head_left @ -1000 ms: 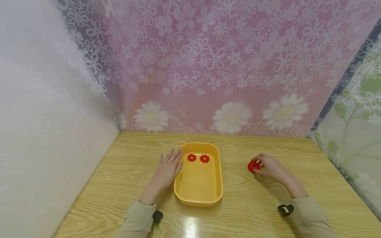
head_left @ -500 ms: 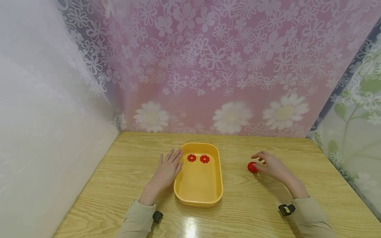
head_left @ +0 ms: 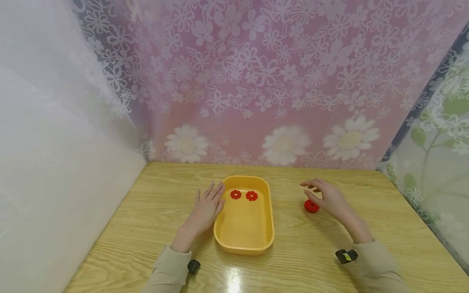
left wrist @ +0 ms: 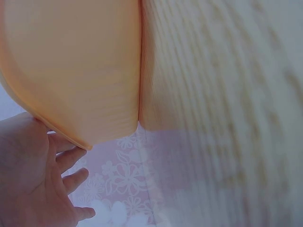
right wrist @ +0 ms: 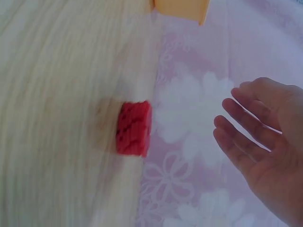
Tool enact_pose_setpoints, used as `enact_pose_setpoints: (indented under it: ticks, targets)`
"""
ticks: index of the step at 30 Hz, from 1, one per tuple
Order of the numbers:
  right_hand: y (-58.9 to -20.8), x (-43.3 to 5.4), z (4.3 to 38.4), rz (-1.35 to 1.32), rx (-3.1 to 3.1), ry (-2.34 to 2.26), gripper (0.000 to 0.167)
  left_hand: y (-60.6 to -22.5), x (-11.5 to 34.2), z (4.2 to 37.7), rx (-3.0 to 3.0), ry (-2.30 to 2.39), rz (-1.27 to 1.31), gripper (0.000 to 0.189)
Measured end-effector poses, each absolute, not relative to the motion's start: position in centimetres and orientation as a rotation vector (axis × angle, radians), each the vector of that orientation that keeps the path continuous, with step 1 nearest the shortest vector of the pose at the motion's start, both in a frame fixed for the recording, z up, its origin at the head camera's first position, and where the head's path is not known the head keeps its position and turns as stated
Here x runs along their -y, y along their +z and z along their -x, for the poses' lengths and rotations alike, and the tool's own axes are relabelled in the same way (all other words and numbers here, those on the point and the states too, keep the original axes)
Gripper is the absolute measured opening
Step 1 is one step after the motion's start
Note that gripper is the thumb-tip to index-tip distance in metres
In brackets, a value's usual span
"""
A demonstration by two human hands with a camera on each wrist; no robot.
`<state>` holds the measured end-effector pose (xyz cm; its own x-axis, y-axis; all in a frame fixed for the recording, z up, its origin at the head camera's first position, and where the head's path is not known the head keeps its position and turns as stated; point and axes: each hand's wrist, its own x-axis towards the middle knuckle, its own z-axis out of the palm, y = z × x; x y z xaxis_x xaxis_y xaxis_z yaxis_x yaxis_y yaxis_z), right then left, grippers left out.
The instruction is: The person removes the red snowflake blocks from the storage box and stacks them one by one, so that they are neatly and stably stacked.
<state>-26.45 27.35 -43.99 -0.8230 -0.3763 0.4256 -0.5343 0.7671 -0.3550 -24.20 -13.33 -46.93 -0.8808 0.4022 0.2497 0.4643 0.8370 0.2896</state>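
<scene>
In the head view my left hand lies with straight fingers along the left rim of the yellow tray. The left wrist view shows its fingertips at the edge of the tray. Two red notched discs, each with a small centre hole, lie flat at the tray's far end. My right hand hovers above a stack of red notched discs on the table. Nothing shows between its parted fingers. In the right wrist view the stack stands apart from the hand.
The wood-grain table ends at a pink floral curtain behind it. A white wall rises on the left, and a leaf-patterned curtain hangs on the right. Black wrist bands sit at both cuffs.
My right hand has let go of the red disc stack and risen a little up and to the left, its fingers spreading. The left hand and tray stay put.
</scene>
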Motion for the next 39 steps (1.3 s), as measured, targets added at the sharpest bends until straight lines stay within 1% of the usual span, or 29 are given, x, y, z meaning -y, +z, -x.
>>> enact_pose_setpoints:
  ticks: [7,11,20,26,31,39]
  targets:
    - [-42.6,-24.6,26.7,-0.719,2.636,0.721,0.031,-46.7,13.3,24.0,2.851,-0.514,0.67,0.053]
    - [-42.3,-22.9,27.2,-0.78,2.591,0.758,0.033,-46.8,13.3,24.0,2.848,-0.511,0.67,0.053]
    - [-42.2,-18.5,28.8,-0.89,2.627,0.916,0.039,-46.9,13.4,24.1,2.835,-0.516,0.672,0.053]
    - [-42.9,-16.3,30.2,-0.994,2.661,0.995,0.04,-47.0,13.3,24.1,2.831,-0.504,0.682,0.053]
    - [-43.2,-14.8,31.1,-1.034,2.768,0.971,0.04,-46.8,13.3,24.2,2.826,-0.517,0.68,0.053]
    - [-43.3,-12.7,32.5,-1.124,2.875,0.71,0.039,-46.8,13.4,24.2,2.844,-0.498,0.667,0.053]
